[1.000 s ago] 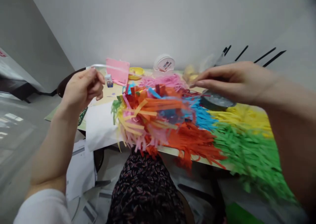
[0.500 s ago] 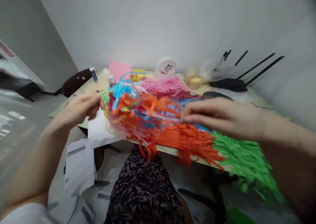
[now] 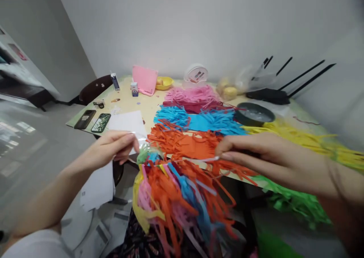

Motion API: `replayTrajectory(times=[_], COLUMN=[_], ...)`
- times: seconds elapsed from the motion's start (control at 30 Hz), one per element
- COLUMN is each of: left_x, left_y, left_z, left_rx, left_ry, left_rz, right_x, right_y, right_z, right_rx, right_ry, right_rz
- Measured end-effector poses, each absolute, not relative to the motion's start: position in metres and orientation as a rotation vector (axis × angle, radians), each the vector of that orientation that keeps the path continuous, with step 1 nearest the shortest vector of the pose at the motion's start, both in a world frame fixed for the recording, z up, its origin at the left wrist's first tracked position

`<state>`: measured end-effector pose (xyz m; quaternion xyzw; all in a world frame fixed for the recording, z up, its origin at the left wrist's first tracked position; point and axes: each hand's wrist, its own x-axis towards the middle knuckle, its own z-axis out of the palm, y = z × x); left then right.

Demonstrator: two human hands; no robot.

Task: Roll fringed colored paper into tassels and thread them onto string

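Note:
Between my two hands hangs a multicoloured paper-strip fringe (image 3: 170,197), its orange, pink, yellow and blue strands drooping over my lap. My left hand (image 3: 121,146) pinches its left end beside a small green and blue bunch. With thumb and fingers together, my right hand (image 3: 241,152) grips a thin pale ribbon (image 3: 204,159) that runs along the top of the fringe. Behind lie stacks of cut strips: orange (image 3: 196,142), blue (image 3: 199,121) and pink (image 3: 193,95). Yellow strips (image 3: 301,136) and green strips (image 3: 298,201) lie at the right, partly behind my forearm.
Two phones, one dark (image 3: 85,119) and one patterned (image 3: 101,122), lie at the table's left. Further back stand a small carton (image 3: 134,89), a pink case (image 3: 145,79) and a yellow bowl (image 3: 165,83). A dark round dish (image 3: 254,114) and a black router (image 3: 269,96) are at the right.
The fringe has dropped from a bunched, blurred mass above the table to hanging strands in front of its edge. Both hands have moved lower, the left also rightward. The table's strip stacks show more fully.

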<state>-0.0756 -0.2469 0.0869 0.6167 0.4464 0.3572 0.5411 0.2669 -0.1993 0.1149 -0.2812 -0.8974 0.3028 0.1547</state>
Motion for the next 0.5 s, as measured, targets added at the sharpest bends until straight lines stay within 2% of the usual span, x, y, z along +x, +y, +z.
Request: replayTrajectory(times=[0.17,0.27,0.43,0.5], left_x=[-0.028,-0.015,-0.010,-0.008], left_y=[-0.240,-0.227,-0.217,-0.219], left_z=[0.096,0.092,0.083,0.078], left_rx=[1.676,1.689,1.788,1.826], left_ry=[1.044,1.051,1.046,1.063], left_rz=[0.834,0.875,1.036,1.130], right_x=[0.206,0.182,0.176,0.178], right_y=[-0.211,-0.209,-0.191,-0.186], right_z=[0.118,0.106,0.094,0.095], right_rx=[-0.498,-0.562,-0.644,-0.619], right_ry=[-2.483,-2.289,-2.287,-2.348], right_rz=[0.638,0.559,0.923,0.882])
